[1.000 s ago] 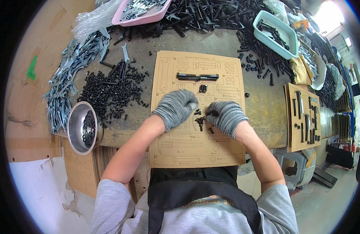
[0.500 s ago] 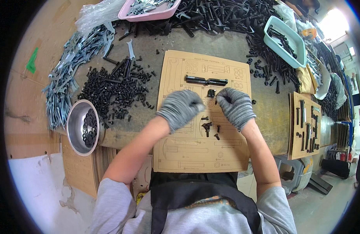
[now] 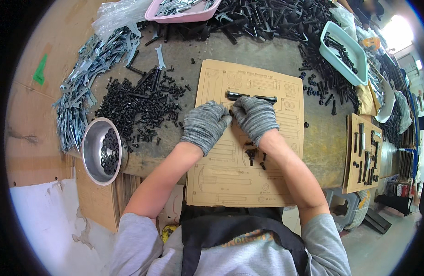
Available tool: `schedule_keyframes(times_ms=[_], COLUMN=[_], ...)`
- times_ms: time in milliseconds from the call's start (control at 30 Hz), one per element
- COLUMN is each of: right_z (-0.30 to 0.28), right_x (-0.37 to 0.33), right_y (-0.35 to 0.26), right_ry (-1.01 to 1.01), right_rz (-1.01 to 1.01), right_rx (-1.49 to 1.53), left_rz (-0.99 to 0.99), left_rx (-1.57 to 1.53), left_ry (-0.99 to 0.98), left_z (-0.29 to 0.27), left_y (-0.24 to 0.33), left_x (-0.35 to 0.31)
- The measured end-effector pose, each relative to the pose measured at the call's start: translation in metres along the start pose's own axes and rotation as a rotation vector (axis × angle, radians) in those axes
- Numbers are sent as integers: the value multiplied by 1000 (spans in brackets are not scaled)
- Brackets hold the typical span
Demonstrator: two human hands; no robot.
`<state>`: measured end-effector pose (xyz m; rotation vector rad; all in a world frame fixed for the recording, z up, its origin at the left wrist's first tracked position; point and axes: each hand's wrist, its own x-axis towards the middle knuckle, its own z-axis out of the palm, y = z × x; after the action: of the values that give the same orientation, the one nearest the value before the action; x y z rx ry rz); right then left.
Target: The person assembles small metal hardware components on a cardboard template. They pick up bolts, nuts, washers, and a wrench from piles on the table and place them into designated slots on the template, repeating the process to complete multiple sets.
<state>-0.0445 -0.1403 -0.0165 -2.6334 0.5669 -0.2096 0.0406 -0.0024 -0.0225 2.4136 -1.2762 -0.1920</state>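
Both hands wear grey knitted gloves and work over a printed cardboard sheet point(image 3: 212, 184). My left hand point(image 3: 205, 126) is closed, its fingertips pinched together near the sheet's middle. Close to its right, my right hand point(image 3: 256, 118) is also closed, fingers pointing inward and down. Between the two sets of fingertips shows a small dark piece point(image 3: 230, 112), perhaps a bolt; which hand grips it is hidden. Two long black bolts point(image 3: 265, 99) lie end to end just beyond my right hand. Several short black bolts point(image 3: 251, 155) lie beside my right wrist.
Left of the sheet spreads a heap of short black bolts point(image 3: 138, 108), with a steel bowl of black washers point(image 3: 86, 152) and piled wrenches point(image 3: 81, 87). A pink tray point(image 3: 184, 18), a mint tray point(image 3: 329, 55) and black hardware line the back. A filled cardboard sheet point(image 3: 352, 179) stands right.
My hands have come closer together, the right one moving left and over the spot where short bolts lay below the long ones. The whole view has shifted slightly.
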Motion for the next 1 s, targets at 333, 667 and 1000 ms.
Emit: schedule_keyframes(times_ms=[333,667,1000], right_z=[-66,-50,-28], right_x=[-72,-99,-21], right_y=[33,39,12], right_ry=[-233,-278,101], right_rz=[108,6,-74], right_rx=[93,10,186], left_rz=[294,446,509], left_rx=[-172,102,309], left_ry=[-113,-442,-170], left_z=[2,-4,-32], left_y=[26,35,-20], left_x=[-16,-7,-13])
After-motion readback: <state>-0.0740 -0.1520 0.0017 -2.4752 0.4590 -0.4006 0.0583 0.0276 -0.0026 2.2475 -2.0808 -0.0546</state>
